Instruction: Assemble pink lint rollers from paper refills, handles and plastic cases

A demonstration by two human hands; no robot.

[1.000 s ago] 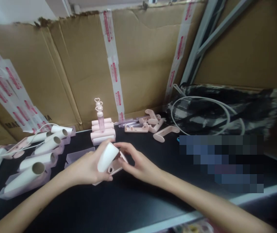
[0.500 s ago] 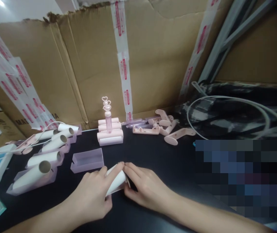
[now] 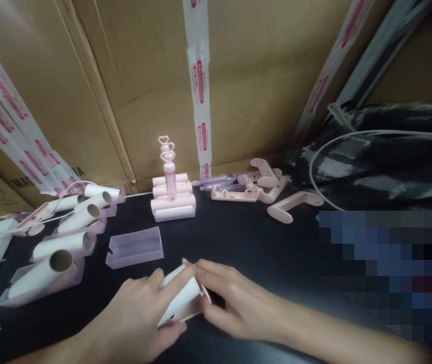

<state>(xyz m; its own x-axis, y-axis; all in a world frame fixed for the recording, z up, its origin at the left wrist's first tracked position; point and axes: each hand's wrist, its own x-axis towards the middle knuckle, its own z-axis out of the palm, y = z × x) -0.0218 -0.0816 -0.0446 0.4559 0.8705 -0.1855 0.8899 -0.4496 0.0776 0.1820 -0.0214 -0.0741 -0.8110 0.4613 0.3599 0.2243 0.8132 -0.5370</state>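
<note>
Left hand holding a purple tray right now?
No: the left hand grips a white roll, while the nearest purple tray lies on the black table beyond that hand.

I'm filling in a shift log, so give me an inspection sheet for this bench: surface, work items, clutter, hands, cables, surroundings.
Surface: black tabletop, partly covered by parts.
Work items: white roll and pink frame, both in hand; lilac tray beyond the left hand.
Clutter: white rolls in lilac trays at left; pink rollers at back; loose pink brackets at back right.
Hands: left hand grips the roll; right hand pinches the frame's end.
Cables: white cord across the left-hand parts; white loop at right.
Surroundings: taped cardboard behind; lower right pixelated, unreadable.
</note>
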